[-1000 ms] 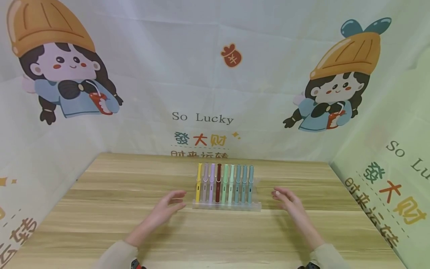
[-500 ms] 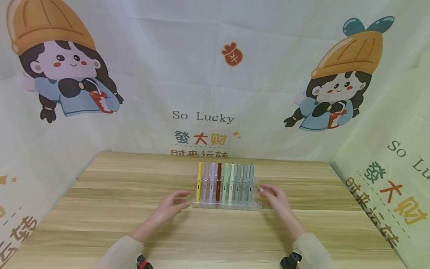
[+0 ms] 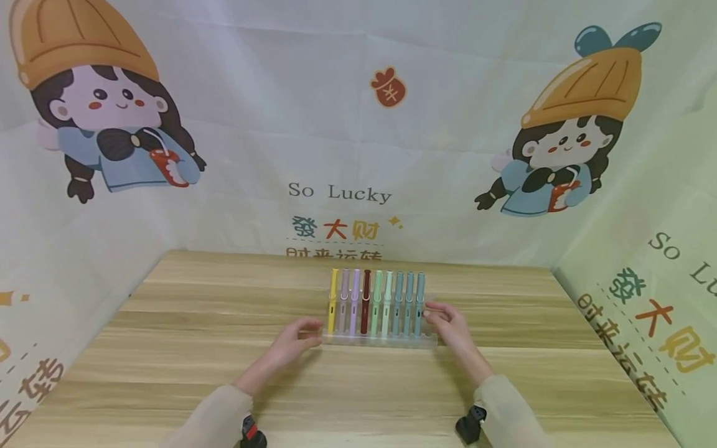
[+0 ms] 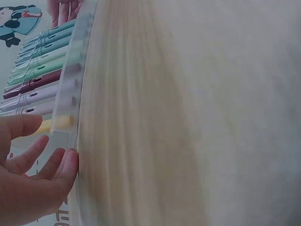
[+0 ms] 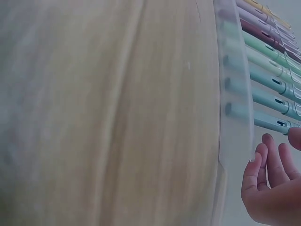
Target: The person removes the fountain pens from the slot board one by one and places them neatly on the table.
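A clear acrylic pen stand [image 3: 381, 341] on the table holds several capped pens upright in a row. From left to right come a yellow pen [image 3: 333, 305], two purple ones, a dark red pen [image 3: 366, 305], two green ones and three blue-teal pens [image 3: 409, 305]. At the stand's left end is my left hand [image 3: 294, 343], fingers loosely bent; its thumb [image 4: 26, 126] lies near the yellow pen. My right hand [image 3: 450, 326] is at the right end, beside the last teal pen [image 5: 273, 121], fingers relaxed. Whether either hand touches the stand is hard to tell.
The stand sits on a wood-grain table [image 3: 358, 398], towards its back edge. Printed cloth [image 3: 252, 124] with cartoon figures hangs behind the table and along both sides. A dark device [image 3: 472, 424] is strapped to each wrist.
Both hands have moved inward to the ends of the pen stand, the right hand leftward and the left hand slightly rightward. The stand and pens have stayed in place on the table.
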Tool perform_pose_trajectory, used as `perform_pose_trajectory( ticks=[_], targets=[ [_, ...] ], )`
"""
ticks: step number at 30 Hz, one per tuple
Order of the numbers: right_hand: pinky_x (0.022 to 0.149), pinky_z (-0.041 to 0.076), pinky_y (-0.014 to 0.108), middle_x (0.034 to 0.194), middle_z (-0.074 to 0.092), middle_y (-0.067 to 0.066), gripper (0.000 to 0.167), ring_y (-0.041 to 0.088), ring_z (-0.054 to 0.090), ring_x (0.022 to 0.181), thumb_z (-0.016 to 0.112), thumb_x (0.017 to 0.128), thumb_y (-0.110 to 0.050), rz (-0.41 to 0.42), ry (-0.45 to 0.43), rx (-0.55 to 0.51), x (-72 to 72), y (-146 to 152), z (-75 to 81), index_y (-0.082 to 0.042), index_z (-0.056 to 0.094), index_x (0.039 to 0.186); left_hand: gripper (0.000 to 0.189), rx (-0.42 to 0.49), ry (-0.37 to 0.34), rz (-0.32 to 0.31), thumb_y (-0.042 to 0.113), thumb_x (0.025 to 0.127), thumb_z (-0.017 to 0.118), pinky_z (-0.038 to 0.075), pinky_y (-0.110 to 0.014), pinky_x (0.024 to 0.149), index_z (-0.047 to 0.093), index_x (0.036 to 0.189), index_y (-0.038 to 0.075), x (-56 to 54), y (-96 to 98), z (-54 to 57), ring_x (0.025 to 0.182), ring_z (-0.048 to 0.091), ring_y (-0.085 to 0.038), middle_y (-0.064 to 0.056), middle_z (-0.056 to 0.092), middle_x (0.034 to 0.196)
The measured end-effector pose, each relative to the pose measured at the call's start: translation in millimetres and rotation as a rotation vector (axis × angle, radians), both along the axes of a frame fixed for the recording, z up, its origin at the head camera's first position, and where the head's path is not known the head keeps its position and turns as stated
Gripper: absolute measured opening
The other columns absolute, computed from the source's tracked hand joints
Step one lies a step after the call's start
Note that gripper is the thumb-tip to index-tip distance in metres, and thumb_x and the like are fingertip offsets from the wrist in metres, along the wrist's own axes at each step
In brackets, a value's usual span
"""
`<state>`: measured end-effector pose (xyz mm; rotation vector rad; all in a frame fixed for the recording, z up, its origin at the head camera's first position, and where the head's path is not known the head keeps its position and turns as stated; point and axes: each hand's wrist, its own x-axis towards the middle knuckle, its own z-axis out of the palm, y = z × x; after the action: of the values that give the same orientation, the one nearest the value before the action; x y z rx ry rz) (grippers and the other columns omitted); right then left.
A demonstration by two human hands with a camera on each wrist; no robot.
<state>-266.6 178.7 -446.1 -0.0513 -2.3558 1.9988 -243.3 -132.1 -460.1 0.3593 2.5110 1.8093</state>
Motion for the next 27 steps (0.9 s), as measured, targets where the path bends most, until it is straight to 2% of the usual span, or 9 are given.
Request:
perform_pose_trajectory(
  ticks=[4,5,8,11,12,16,22,27],
  targets=[
    [0.076,0.045,0.037,0.102,0.059,0.020,0.032,0.031,0.053,0.094,0.056,0.084,-0.007,0.004,0.015,0.001,-1.4,-1.5,-0.1,0.008,0.051,0.113,0.031,0.004,0.061,-0.046,0.000,0.077,0.061,0.047,-0.037,0.076,0.052,0.105,-0.012,-3.8,-2.8,-6.2,0.091,0.054,-0.034,-0.022,0.056,0.100],
    [0.075,0.045,0.036,0.102,0.059,0.019,0.032,0.030,0.054,0.093,0.055,0.084,-0.006,0.008,0.016,0.004,-2.2,-1.6,-0.6,0.008,0.051,0.112,0.030,0.015,0.101,-0.074,0.003,0.078,0.061,0.048,-0.034,0.073,0.054,0.105,-0.009,-5.9,-4.7,-9.6,0.088,0.055,-0.030,-0.018,0.058,0.098],
    [0.075,0.045,0.034,0.101,0.059,0.019,0.031,0.026,0.055,0.092,0.054,0.084,-0.005,0.029,0.011,0.018,-4.1,-2.1,-1.7,0.008,0.051,0.112,0.029,0.018,0.109,-0.082,0.007,0.078,0.062,0.049,-0.032,0.070,0.055,0.103,-0.006,-7.0,-5.9,-11.1,0.084,0.056,-0.024,-0.013,0.059,0.093],
    [0.076,0.045,0.035,0.101,0.059,0.020,0.031,0.025,0.056,0.091,0.053,0.084,-0.003,0.040,0.012,0.023,-5.2,-3.2,-2.8,0.008,0.050,0.113,0.029,0.009,0.058,-0.047,0.002,0.077,0.061,0.049,-0.032,0.068,0.055,0.104,-0.007,-6.8,-3.3,-9.0,0.083,0.055,-0.025,-0.014,0.059,0.093],
    [0.076,0.045,0.035,0.101,0.059,0.020,0.031,0.025,0.056,0.091,0.053,0.084,-0.003,0.041,0.015,0.021,-5.6,-3.7,-3.3,0.008,0.050,0.113,0.029,-0.005,0.016,-0.014,-0.001,0.076,0.060,0.049,-0.034,0.069,0.054,0.103,-0.010,-5.2,-1.1,-5.9,0.084,0.055,-0.028,-0.016,0.058,0.093],
    [0.075,0.046,0.035,0.099,0.060,0.021,0.031,0.025,0.057,0.088,0.053,0.084,-0.001,0.039,0.025,0.001,-7.3,-5.3,-5.1,0.009,0.049,0.112,0.026,-0.019,-0.033,0.030,-0.007,0.076,0.058,0.049,-0.034,0.065,0.054,0.102,-0.012,-4.7,3.2,-2.2,0.080,0.055,-0.026,-0.018,0.058,0.092],
    [0.070,0.046,0.028,0.092,0.061,0.015,0.031,0.015,0.056,0.078,0.054,0.083,0.001,0.032,0.016,-0.028,-9.7,-6.6,-6.9,0.008,0.049,0.113,0.023,-0.028,-0.029,0.026,-0.009,0.076,0.057,0.048,-0.032,0.062,0.055,0.099,-0.012,-8.3,4.0,-4.8,0.076,0.055,-0.021,-0.016,0.059,0.090],
    [0.067,0.045,0.025,0.092,0.060,0.016,0.032,0.014,0.055,0.076,0.054,0.082,0.001,0.037,0.032,-0.030,-9.2,-7.2,-7.9,0.008,0.048,0.114,0.022,-0.033,-0.022,0.028,-0.010,0.076,0.056,0.048,-0.032,0.060,0.056,0.098,-0.011,-9.5,4.6,-5.7,0.075,0.055,-0.021,-0.016,0.060,0.089]
  ],
)
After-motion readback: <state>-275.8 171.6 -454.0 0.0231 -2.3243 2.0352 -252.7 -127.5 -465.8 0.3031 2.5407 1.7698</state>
